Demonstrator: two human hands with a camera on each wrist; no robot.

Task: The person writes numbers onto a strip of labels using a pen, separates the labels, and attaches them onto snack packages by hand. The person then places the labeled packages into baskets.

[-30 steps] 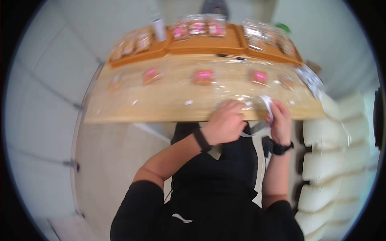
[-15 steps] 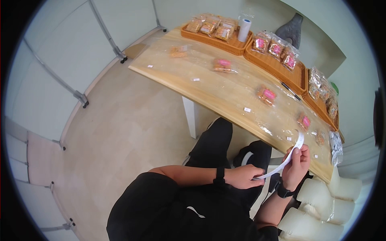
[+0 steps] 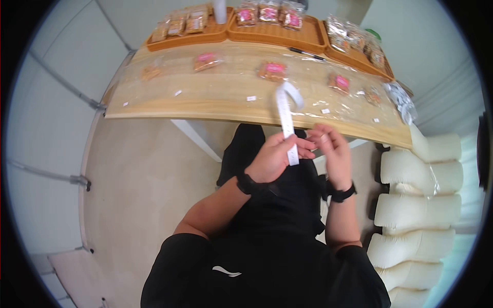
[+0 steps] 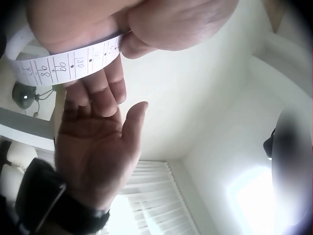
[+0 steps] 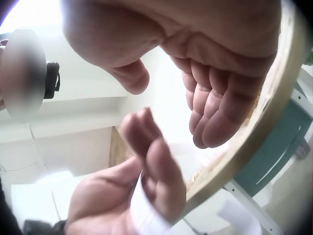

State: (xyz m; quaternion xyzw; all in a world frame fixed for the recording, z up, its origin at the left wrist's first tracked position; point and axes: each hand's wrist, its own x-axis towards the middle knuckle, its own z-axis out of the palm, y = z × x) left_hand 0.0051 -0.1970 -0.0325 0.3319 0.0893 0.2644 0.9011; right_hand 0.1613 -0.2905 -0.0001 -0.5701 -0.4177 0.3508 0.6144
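Observation:
My left hand (image 3: 275, 156) pinches a white paper strip (image 3: 284, 113) between thumb and fingers, in front of my lap near the table edge. The strip rises from the fingers and curls over at its top, while a short end pokes out below the thumb. In the left wrist view, the strip (image 4: 73, 66) carries a row of printed numbers, such as 98, 99 and 100, split by lines. My right hand (image 3: 335, 154) is beside the left fingertips, palm turned inward, fingers loosely extended and holding nothing.
Several packaged snacks, one a pink-labelled packet (image 3: 272, 71), lie in a row on the wooden table (image 3: 195, 109). Small white tags (image 3: 251, 98) lie in front. Behind are a black pen (image 3: 307, 54) and orange trays (image 3: 277, 35) of packets. A white inflatable seat (image 3: 411, 205) stands right.
Half a second ago the strip stretched between both hands. Now the right hand has let go and the left holds it, raised toward the table edge. The head view has swung round to face the table.

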